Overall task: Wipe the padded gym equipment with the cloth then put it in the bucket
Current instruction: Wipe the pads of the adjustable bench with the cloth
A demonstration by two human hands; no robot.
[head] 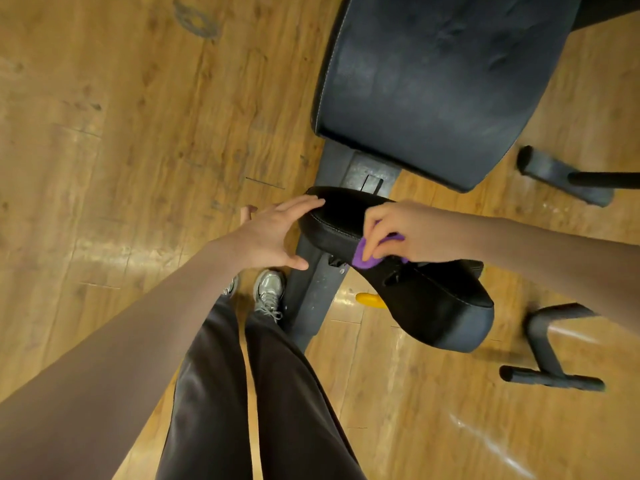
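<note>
A small black padded rest (429,299) juts out on a grey steel frame below a large dark padded seat (429,81). My right hand (401,237) holds a purple cloth (362,256) pressed against the top of the small pad near its left end; only part of the cloth shows under the fingers. My left hand (273,233) is spread open at the pad's left end, fingertips touching its edge. No bucket is in view.
The grey frame post (311,299) runs down beside my feet in silver trainers (268,292). Black handles (550,379) and a foot bar (561,174) stick out on the right. A yellow knob (370,301) shows under the pad. Wooden floor (121,150) lies all around.
</note>
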